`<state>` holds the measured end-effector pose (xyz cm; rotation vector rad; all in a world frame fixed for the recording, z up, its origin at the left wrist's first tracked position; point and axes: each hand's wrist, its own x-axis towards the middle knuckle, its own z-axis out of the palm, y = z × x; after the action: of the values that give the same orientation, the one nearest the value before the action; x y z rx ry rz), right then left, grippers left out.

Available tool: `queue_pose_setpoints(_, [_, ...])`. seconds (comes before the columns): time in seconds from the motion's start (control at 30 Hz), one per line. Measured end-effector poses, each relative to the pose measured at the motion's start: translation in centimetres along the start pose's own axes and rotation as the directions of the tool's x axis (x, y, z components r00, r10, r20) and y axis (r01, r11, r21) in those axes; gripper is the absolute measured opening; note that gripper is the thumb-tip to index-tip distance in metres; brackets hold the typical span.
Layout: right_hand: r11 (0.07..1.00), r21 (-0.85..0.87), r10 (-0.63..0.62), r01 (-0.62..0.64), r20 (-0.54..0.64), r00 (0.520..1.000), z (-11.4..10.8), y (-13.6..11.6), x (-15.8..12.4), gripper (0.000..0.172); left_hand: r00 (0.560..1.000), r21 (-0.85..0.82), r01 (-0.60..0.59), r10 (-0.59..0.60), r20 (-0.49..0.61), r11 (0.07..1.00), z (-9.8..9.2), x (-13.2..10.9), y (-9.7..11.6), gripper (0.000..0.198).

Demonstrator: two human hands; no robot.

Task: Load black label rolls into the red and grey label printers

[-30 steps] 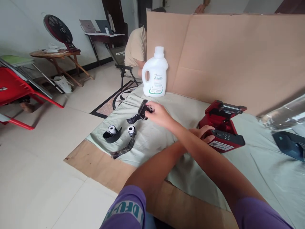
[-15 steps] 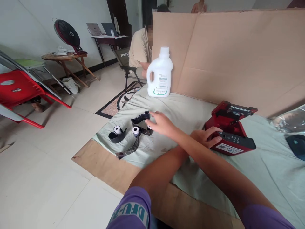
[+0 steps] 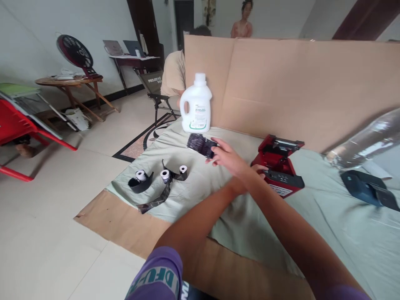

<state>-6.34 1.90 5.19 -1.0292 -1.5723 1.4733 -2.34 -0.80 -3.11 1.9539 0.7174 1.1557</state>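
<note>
My forearms cross, the right one over the left. In my right hand (image 3: 227,157) is a dark printed paper strip (image 3: 200,143), gripped at its right end and raised above the cloth. My left hand (image 3: 253,175), partly hidden behind my right forearm, grips the near left edge of a red-and-black printer (image 3: 281,173) whose lid stands open. On the cloth to the left lie a white paper roll (image 3: 140,176) with a dark strip curled round it, a middle roll (image 3: 165,176) with a long dark tail, and a small roll (image 3: 183,170).
A white detergent jug (image 3: 196,106) stands before a tall cardboard panel (image 3: 268,83). To the right are a clear plastic-wrapped package (image 3: 359,146) and a dark blue object (image 3: 365,187). Green cloth (image 3: 200,196) covers the work surface. Beyond the panel are two people.
My right hand has picked up the dark strip from beside the rolls and lifted it. My left hand stays at the printer. The camera view has shifted somewhat.
</note>
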Motion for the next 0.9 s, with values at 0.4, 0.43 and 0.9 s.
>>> queue_pose_setpoints(0.4, [0.627, -0.777, -0.185, -0.053, -0.214, 0.959, -25.0, -1.3, -12.5, 0.03, 0.996, 0.154, -0.034, 0.047, -0.08, 0.988, 0.2, -0.3, 0.0, 0.039])
queue_pose_setpoints(0.43, [0.581, -0.81, -0.157, -0.073, -0.201, 0.967, -25.3, -0.7, -12.0, 0.03, 0.989, 0.201, -0.068, 0.092, -0.113, 0.977, 0.2, -0.3, 0.1, 0.04])
queue_pose_setpoints(0.9, [0.599, -0.794, -0.156, -0.101, -0.24, 0.958, -24.9, 1.7, -10.6, 0.024, 0.908, 0.547, -0.359, 0.418, 0.018, 0.757, 1.8, 0.2, 1.4, 0.034])
